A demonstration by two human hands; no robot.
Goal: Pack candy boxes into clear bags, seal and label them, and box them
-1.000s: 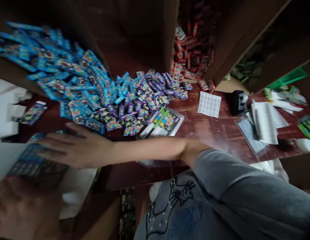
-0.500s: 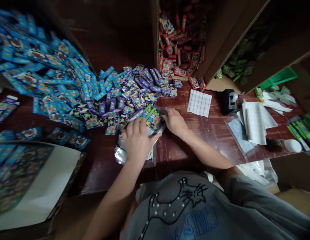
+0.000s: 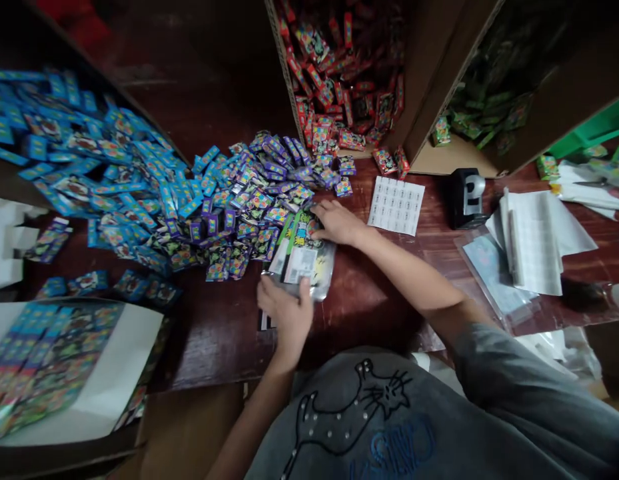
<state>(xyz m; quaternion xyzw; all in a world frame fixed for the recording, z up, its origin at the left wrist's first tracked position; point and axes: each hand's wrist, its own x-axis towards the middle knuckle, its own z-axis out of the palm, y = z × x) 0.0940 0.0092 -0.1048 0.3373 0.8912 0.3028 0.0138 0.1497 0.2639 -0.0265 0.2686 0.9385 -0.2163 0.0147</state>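
A clear plastic bag with a green printed card inside [image 3: 302,257] lies on the dark wooden table [image 3: 369,300] in front of me. My left hand [image 3: 286,312] grips the bag's near edge, thumb on top. My right hand [image 3: 334,221] rests on the bag's far end, fingers curled on it at the edge of a heap of small purple packets [image 3: 262,193]. A larger heap of blue packets [image 3: 104,167] spreads to the left.
A cardboard box of red packets [image 3: 349,80] and another of green packets [image 3: 479,113] stand at the back. A sticker sheet [image 3: 396,205], a black dispenser [image 3: 466,197] and stacked papers [image 3: 534,240] lie right. A box of filled bags [image 3: 49,360] sits at lower left.
My right arm has swung back from the box at lower left to the middle of the table. Both hands have come onto the clear bag, the left sliding to its near edge.
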